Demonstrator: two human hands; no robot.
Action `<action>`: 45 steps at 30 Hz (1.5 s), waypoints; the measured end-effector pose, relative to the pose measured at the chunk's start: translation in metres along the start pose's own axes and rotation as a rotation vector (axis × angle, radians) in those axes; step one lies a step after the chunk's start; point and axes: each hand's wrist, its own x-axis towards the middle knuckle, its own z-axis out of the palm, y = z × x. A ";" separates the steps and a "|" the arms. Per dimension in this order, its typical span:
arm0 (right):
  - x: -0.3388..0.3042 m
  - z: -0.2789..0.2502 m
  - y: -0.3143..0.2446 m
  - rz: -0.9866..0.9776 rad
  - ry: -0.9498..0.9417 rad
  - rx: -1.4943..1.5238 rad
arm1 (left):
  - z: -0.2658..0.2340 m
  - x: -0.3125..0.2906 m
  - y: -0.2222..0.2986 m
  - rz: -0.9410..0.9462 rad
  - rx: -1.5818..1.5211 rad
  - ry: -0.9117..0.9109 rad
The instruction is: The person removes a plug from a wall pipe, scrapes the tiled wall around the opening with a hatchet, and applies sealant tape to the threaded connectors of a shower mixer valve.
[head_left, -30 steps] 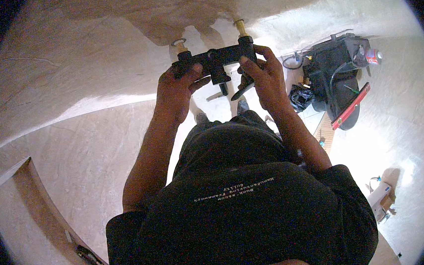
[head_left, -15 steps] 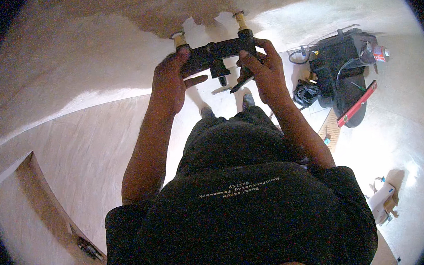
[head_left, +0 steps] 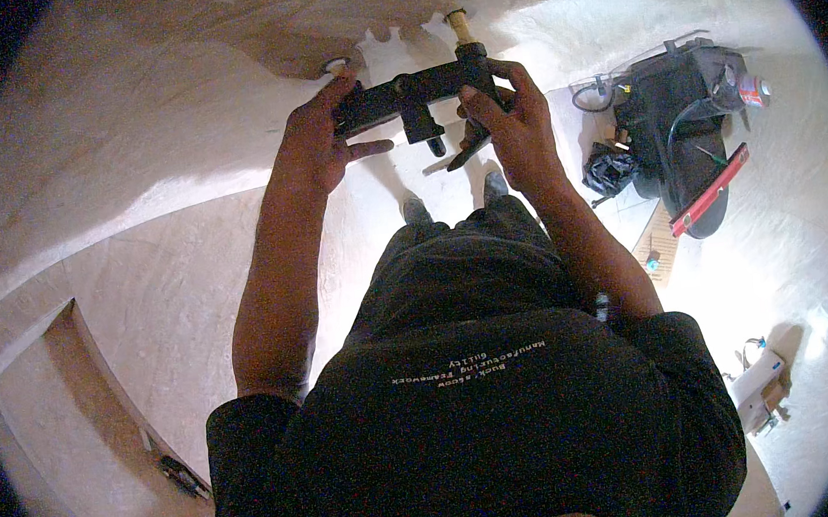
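A black wall mixer tap point(head_left: 385, 106) with a short downward outlet spans between my hands in front of the wall. My left hand point(head_left: 312, 138) grips its left end, thumb on top and a finger stretched out below. Around the right end my right hand point(head_left: 523, 131) is closed, and a dark pointed tool point(head_left: 465, 152), its kind unclear, sticks out from under those fingers. The tap's right end meets a brass-coloured pipe fitting point(head_left: 458, 28) coming out of the wall. Behind my left fingers a second fitting point(head_left: 337, 67) shows in part; whether the tap touches it is hidden.
To the right stands a black tool case point(head_left: 679, 106) with a red spirit level point(head_left: 710, 191) across it. A black plastic bag point(head_left: 609, 167) and cardboard point(head_left: 659, 244) lie nearby. A white object point(head_left: 758, 377) lies at lower right, a small dark object point(head_left: 184, 478) at lower left.
The tap's left end has moved left and down in the picture, so the bar now tilts more. My left hand has gone with it; my right hand keeps its hold.
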 end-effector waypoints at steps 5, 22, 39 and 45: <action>0.002 -0.002 0.003 -0.012 -0.006 -0.008 | -0.009 0.007 -0.002 -0.001 -0.056 -0.066; 0.006 -0.003 0.008 -0.023 0.001 -0.009 | -0.007 0.007 -0.017 0.028 0.038 0.024; 0.002 0.003 0.007 -0.039 0.021 0.032 | -0.004 -0.004 -0.004 -0.010 0.237 0.021; 0.003 -0.002 0.010 -0.053 0.009 -0.031 | -0.025 0.004 -0.011 0.224 0.335 -0.122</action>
